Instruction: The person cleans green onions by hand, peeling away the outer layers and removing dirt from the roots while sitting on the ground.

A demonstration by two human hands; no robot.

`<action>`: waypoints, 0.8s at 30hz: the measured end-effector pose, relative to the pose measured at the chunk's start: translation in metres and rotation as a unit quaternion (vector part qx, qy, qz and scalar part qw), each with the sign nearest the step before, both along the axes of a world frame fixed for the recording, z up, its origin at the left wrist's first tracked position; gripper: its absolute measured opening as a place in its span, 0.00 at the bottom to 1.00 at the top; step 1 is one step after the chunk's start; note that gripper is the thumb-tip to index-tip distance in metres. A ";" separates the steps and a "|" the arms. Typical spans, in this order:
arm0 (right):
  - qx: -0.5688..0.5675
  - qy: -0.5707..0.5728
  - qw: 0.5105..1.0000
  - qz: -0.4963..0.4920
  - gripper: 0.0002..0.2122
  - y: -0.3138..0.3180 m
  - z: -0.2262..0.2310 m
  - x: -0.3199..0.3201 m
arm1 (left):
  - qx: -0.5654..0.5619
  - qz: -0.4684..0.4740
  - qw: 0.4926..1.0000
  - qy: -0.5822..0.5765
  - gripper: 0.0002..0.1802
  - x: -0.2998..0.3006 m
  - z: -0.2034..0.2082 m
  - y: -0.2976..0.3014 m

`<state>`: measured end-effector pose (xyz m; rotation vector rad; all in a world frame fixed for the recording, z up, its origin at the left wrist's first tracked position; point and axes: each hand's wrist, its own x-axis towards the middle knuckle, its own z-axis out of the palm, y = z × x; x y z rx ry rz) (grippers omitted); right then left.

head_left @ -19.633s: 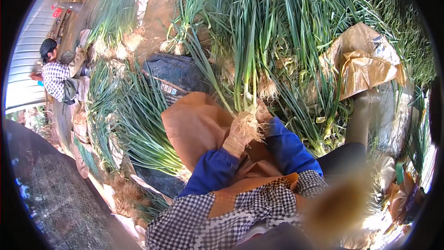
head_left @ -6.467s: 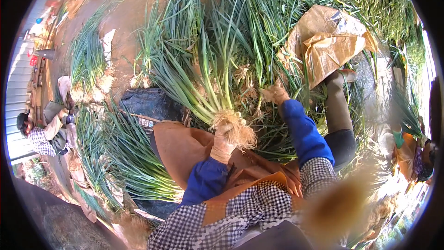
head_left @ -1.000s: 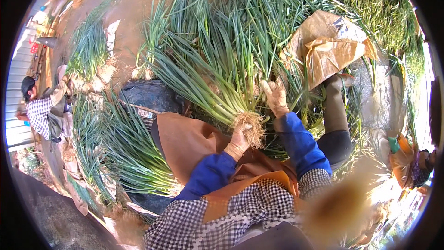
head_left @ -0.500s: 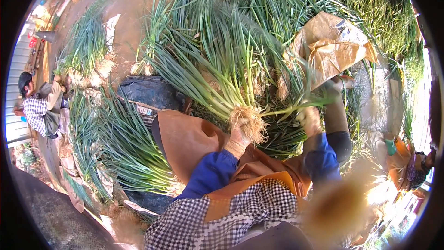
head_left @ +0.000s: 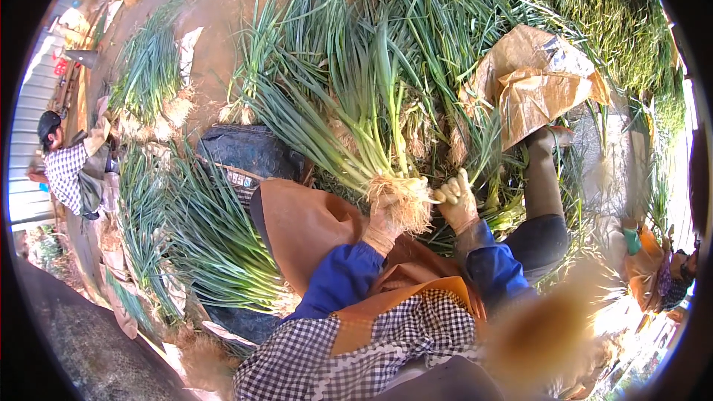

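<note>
My left hand (head_left: 381, 224) is closed around the root end of a bunch of green onions (head_left: 364, 145). The pale, stringy roots (head_left: 405, 202) spill over its fingers, and the long green leaves fan out up and to the left. Close beside those roots, on their right, is my right hand (head_left: 457, 204) with its fingers curled in. What it grips, if anything, is hidden. Loose leaves and stripped scraps (head_left: 505, 212) lie just beyond it.
A large heap of green onions (head_left: 438, 15) spreads at the far side. A tan sack (head_left: 546, 82) lies on it at right. Another pile (head_left: 215, 230) sits at left on dark sheeting (head_left: 252, 148). One person (head_left: 67, 167) works at far left, another (head_left: 653, 271) at far right.
My right hand has come left, back to the roots; the stalk stretched out toward it from the bunch no longer shows there. My left hand keeps its hold almost unmoved.
</note>
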<state>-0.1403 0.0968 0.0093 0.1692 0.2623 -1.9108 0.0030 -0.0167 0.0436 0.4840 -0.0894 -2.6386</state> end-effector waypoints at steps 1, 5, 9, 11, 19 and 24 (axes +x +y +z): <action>0.211 0.030 0.976 -0.046 0.22 0.007 0.000 -0.001 | -0.008 0.026 0.999 -0.044 0.30 0.007 -0.006 -0.001; 0.532 0.641 0.374 0.408 0.27 0.066 -0.022 -0.057 | 0.099 -0.031 0.994 0.022 0.30 0.004 0.028 -0.008; 0.473 0.535 0.390 0.581 0.31 -0.063 0.046 -0.058 | 0.182 -0.075 0.977 0.087 0.25 0.017 0.000 -0.004; 0.356 0.501 0.667 0.422 0.33 -0.108 0.073 -0.051 | 0.115 -0.030 0.991 -0.066 0.22 0.018 0.008 -0.004; 0.532 0.736 0.412 0.081 0.18 -0.155 -0.056 -0.002 | 0.134 -0.051 0.973 -0.179 0.15 0.014 -0.007 0.008; 0.458 0.639 0.616 0.055 0.22 -0.102 -0.040 0.025 | 0.110 -0.031 0.989 -0.089 0.15 0.021 -0.031 0.008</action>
